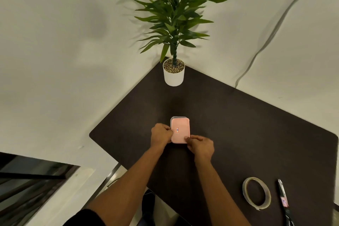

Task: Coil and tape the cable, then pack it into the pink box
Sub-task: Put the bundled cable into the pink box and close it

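The pink box [180, 128] lies on the dark table [229, 124], its pink lid on top with a small sticker in the middle. My left hand [161, 133] grips the box's left edge with curled fingers. My right hand [200, 145] holds the near right corner of the lid. The cable is not visible. A roll of clear tape [256, 192] lies flat at the table's near right.
A potted plant in a white pot [173, 75] stands at the table's far corner against the walls. Black-handled scissors [284, 202] lie right of the tape roll near the table edge. A grey cord [271, 36] hangs down the right wall.
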